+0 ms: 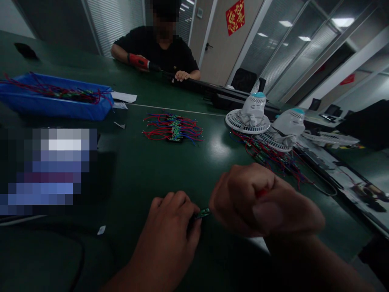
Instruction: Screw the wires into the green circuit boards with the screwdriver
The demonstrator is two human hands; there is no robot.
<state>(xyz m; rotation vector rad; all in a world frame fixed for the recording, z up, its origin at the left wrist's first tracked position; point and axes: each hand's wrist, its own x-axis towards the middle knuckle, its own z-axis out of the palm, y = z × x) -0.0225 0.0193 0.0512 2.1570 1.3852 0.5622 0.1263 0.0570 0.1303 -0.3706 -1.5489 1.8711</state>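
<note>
Low in the middle, my left hand (172,231) rests near the green table (130,162), its fingertips pinching a small green circuit board (203,213). Just right of the board, my right hand (264,200) is raised in a fist round a red thing (261,193), of which only a small part shows between the fingers. Farther back, several green circuit boards (175,129) with red and blue wires lie in a row.
A blue bin (57,106) of wired boards stands at the left. White fan parts (254,109) and tangled wired boards (273,156) lie at the right. Across the table, a person (164,52) holds a red power tool (138,61). A white scrap (101,230) lies lower left.
</note>
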